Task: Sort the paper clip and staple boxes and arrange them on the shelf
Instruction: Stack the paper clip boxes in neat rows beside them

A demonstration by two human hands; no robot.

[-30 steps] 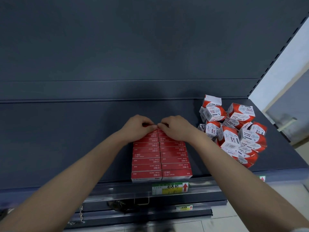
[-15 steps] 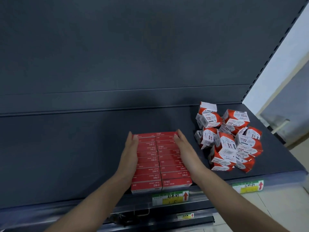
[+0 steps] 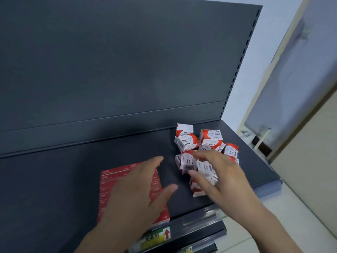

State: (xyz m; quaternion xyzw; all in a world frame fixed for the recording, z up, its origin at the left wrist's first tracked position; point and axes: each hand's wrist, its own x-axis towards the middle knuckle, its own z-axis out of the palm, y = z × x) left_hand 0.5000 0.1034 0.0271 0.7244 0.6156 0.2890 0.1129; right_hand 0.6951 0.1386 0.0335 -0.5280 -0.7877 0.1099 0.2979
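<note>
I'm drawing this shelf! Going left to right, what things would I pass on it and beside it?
First red staple boxes → bare dark shelf → pile of paper clip boxes → pale door.

- The place is a shop, with stationery for sale.
- A dark metal display shelf (image 3: 73,179) has a tall back panel (image 3: 109,61) and a slotted upright (image 3: 235,73).
- A price label (image 3: 156,238) with a red arrow sits on its front rail (image 3: 200,221).
- The stock is many identical items: flat red staple boxes (image 3: 107,190) and paper clip boxes (image 3: 187,141).

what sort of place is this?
Probably a shop aisle or stockroom: a metal shelf with a slotted upright, a price label on its front rail, many staple boxes and paper clip boxes.
</note>
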